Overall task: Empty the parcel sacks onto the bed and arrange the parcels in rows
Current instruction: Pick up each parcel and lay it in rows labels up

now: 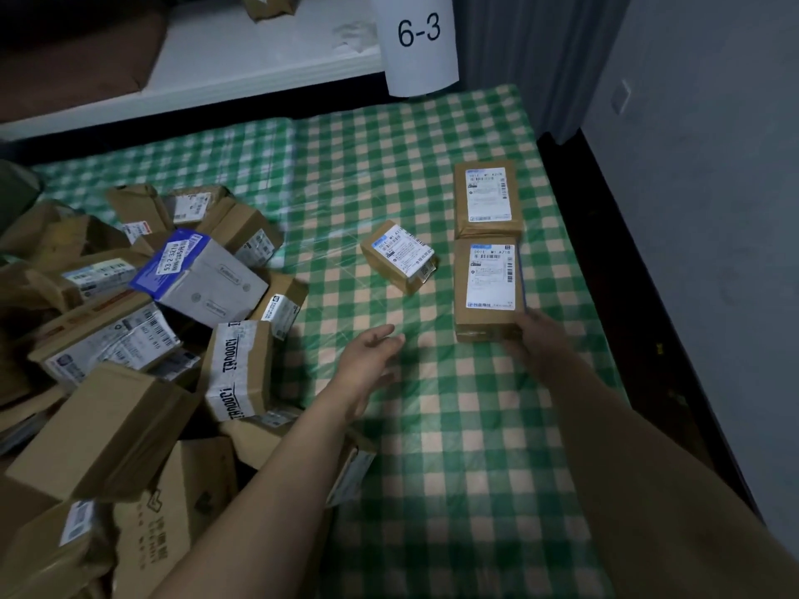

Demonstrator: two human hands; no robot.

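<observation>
Set apart on the checked bed cover [432, 425]: three labelled brown parcels [487, 196], [488, 287], [397, 256]. Heaped pile [142, 339] at left: over a dozen boxes, exact count unclear. One sign [419, 36], marked "6-3".

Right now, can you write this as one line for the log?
right hand: on near labelled brown parcel | left hand: open, empty | row: two parcels | loose tilted brown parcel

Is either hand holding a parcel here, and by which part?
The right hand grips the nearer labelled parcel at its near right corner as it lies flat on the bed. The left hand is open, holding nothing.
</observation>
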